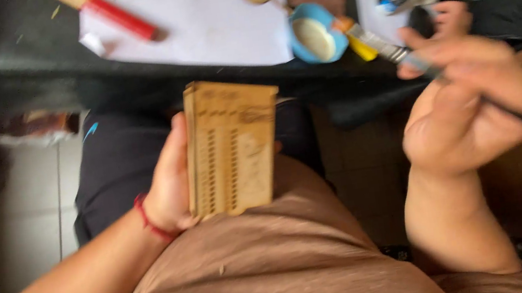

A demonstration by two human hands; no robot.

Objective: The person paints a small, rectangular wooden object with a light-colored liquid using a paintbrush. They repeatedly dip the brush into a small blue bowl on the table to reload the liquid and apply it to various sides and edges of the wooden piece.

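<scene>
1. Your left hand (170, 182) is closed around a flat wooden box (231, 147), gripping it by its left edge, with the fingers hidden behind it; a red cord (148, 220) circles that wrist
2. The wooden box stands nearly upright above your lap, its pale face turned towards you, with rows of small cut slots running down the left half and faint engraved marks on the rest
3. Your right hand (471, 109) is curled tight round a thin dark-handled brush (439, 72), held up and well to the right of the box, not touching it
4. The brush tip (361, 42) points up and left, close beside a small round blue pot (315, 35) with a pale filling; motion blur keeps you from telling whether the tip touches the pot
5. The pot sits on the dark table (30, 76) ahead of you, at the edge of a white sheet of paper (204, 19)
6. On the far left part of that sheet lies a red-handled tool (116, 14), well away from both your hands
</scene>
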